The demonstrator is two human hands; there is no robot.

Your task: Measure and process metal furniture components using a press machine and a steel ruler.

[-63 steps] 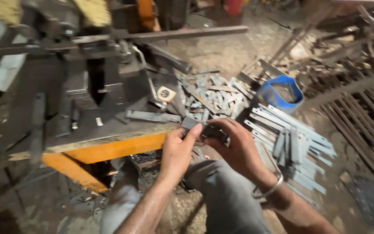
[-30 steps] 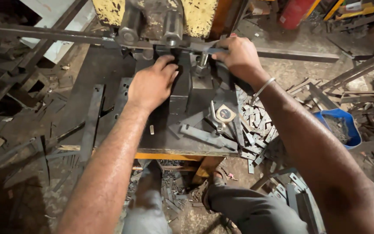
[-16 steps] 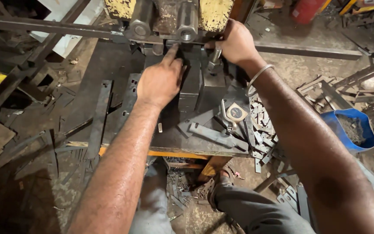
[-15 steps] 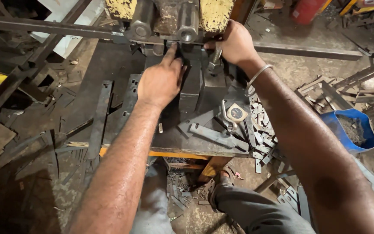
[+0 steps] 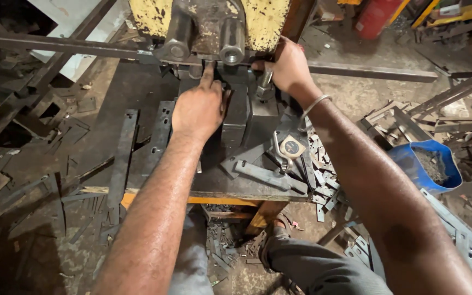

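Steel block [image 5: 235, 117] under the yellow press [image 5: 208, 22] at upper centre is where our left hand [image 5: 199, 108] rests, forefinger stretched up to the die mouth and the other fingers curled loosely, while our right hand [image 5: 286, 66] is closed round a small upright lever [image 5: 263, 84] just right of it. We judge a piece is being seated, with pressing not yet done; cut strips [image 5: 318, 169] lie at right centre by a blue tub [image 5: 424, 166]. Whatever sits under the forefinger is hidden from us, and the press top is cut off.
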